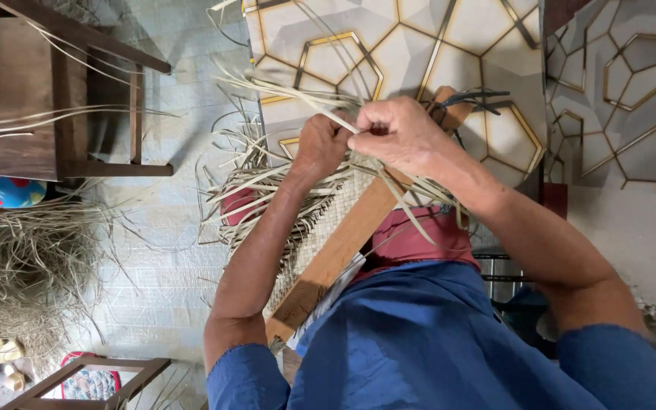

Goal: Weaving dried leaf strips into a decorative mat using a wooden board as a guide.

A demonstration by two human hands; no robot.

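Pale, flat straw strips make up the work, and much of it is hard to read: where each strip begins is lost under the two hands, and the loose ends fan out in a tangle up and to the left. The woven mat they belong to lies below the hands, mostly covered by the forearms and by a wooden plank that crosses it on a slant from lower left to upper right; the plank's upper end is hidden behind the right hand. The right hand is closed into a loose fist, pinching one strip that runs down and to the right past the wrist. The left hand is curled shut against the mat's fringe, knuckles up, touching the right hand; which strip it grips cannot be made out. Dark scissors peek out just beyond the right hand, half hidden. Blue cloth fills the lower frame. A wooden stool stands at upper left, cut off by the edge, with a heap of dry fibre on the floor beneath it.
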